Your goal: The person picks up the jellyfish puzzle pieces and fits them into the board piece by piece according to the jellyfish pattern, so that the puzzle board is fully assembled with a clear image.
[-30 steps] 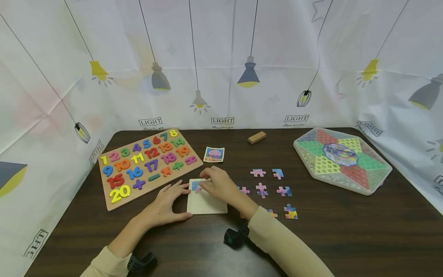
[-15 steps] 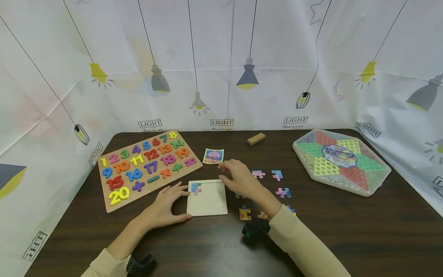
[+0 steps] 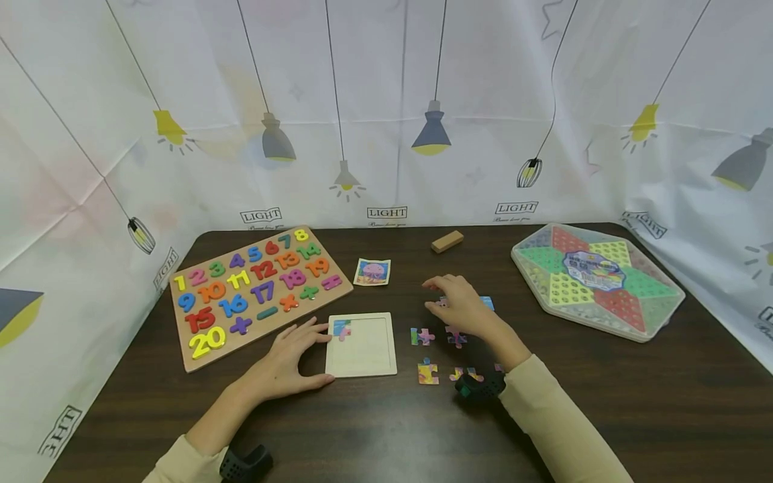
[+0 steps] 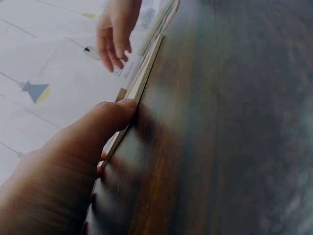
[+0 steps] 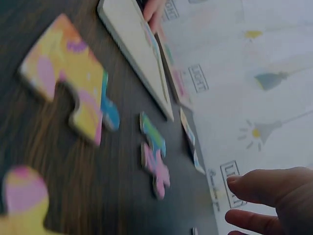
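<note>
A square, pale wooden puzzle board (image 3: 367,349) lies on the table with a joined blue-and-pink part of a picture in its upper left corner. My left hand (image 3: 288,362) rests at the board's left side, fingers spread, the thumb touching its edge near the lower corner. In the left wrist view the thumb (image 4: 115,115) lies against the board's rim. Above the loose jigsaw pieces hovers my right hand (image 3: 465,307), fingers slightly bent, with nothing seen in them. It partly hides the upper pieces. A yellow piece (image 3: 428,373) and a pink-and-green piece (image 3: 422,336) lie right of the board.
A wooden number board (image 3: 260,295) stands left of the puzzle board. Behind are a small jellyfish picture card (image 3: 372,272) and a wooden block (image 3: 447,241). A hexagonal Chinese checkers box (image 3: 598,280) sits at the right. A printed cloth (image 3: 362,100) hangs behind the table.
My right hand has left the puzzle board's upper left corner and moved right, over the loose pieces. The joined part in the corner has come into sight. My left hand stays put.
</note>
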Demonstrator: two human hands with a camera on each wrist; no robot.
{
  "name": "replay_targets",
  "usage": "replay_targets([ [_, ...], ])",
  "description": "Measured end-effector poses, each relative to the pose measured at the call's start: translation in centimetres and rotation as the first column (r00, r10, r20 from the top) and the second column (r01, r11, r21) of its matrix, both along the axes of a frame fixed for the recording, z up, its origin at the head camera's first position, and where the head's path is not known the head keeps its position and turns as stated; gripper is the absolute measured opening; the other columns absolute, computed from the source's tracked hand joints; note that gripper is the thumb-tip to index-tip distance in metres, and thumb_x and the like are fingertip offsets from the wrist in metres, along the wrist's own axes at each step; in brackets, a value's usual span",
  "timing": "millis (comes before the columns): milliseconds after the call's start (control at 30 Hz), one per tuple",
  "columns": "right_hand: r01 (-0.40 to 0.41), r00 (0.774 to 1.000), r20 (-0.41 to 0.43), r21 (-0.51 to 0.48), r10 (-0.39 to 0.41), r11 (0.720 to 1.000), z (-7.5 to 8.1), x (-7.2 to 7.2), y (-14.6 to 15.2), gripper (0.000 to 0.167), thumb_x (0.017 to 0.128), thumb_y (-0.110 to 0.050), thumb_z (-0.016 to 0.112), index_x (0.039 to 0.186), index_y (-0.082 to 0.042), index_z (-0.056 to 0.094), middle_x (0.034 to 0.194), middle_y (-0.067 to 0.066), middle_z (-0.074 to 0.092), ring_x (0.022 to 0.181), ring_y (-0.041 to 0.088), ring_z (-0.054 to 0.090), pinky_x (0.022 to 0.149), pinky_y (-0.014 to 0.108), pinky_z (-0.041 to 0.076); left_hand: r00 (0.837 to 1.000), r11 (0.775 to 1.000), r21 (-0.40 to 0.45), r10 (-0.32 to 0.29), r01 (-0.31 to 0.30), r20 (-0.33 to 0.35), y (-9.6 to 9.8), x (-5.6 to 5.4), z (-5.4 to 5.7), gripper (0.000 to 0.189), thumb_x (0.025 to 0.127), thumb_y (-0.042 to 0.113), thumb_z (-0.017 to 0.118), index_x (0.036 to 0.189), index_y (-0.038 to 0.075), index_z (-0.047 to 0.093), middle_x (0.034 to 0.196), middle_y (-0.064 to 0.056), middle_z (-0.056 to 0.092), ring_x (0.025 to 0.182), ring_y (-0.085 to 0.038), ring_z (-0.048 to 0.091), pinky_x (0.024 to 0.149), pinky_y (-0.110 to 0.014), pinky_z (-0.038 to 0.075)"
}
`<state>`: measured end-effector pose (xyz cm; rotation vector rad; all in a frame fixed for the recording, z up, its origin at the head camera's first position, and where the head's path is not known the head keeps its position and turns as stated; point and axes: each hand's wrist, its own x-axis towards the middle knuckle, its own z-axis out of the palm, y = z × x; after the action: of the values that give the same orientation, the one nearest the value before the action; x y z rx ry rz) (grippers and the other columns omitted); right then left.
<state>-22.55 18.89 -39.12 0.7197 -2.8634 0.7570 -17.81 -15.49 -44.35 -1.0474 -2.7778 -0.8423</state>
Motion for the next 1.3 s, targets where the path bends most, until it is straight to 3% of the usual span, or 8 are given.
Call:
replay_targets([
  [300,-0.002,1.000,0.005,0.042,0.002,0.999,-0.9,-0.3,2.5,0.035,0.085,-0.012,0.063,0.115,0.005,0.057,0.113,0.021,0.057,0.109,0.040,0.046,0.094,0.054,0.032,1.000,1.000,-0.001,0.005,-0.005,0.009,0.0,0.0,-0.1,0.065,0.074,0.055,0.067,0.123,0.014,0.055,0.138,-0.005,0.043,0.134,-0.028,0.025,0.104,-0.056,0.015],
  [633,0.043,0.999,0.014,0.086,-0.044,0.995,-1.9,-0.6,4.0,0.035,0.085,-0.017,0.065,0.113,0.004,0.060,0.111,0.023,0.055,0.106,0.041,0.045,0.090,0.055,0.033,1.000,1.000,-0.006,0.007,-0.007,0.012,0.0,-0.1,-0.1,0.065,0.075,0.057,0.065,0.124,0.015,0.055,0.139,-0.005,0.042,0.135,-0.028,0.024,0.104,-0.055,0.014],
  [933,0.081,0.997,0.006,0.081,-0.082,0.993,-2.1,-0.6,4.0,0.022,0.084,-0.015,0.066,0.101,-0.002,0.064,0.103,0.018,0.057,0.098,0.038,0.046,0.080,0.053,0.037,1.000,1.000,-0.003,0.004,-0.004,0.003,-0.1,-0.1,-0.1,0.064,0.075,0.055,0.067,0.123,0.015,0.055,0.139,-0.004,0.043,0.134,-0.028,0.025,0.104,-0.056,0.014],
  [1300,0.059,0.998,-0.004,0.024,-0.059,0.998,-2.0,-0.7,3.8,0.022,0.081,-0.011,0.069,0.097,-0.001,0.057,0.093,0.014,0.060,0.089,0.032,0.052,0.078,0.046,0.042,1.000,1.000,-0.005,0.006,-0.006,0.007,-0.1,-0.1,-0.1,0.065,0.075,0.058,0.065,0.123,0.015,0.055,0.138,-0.004,0.043,0.135,-0.028,0.025,0.104,-0.056,0.014],
])
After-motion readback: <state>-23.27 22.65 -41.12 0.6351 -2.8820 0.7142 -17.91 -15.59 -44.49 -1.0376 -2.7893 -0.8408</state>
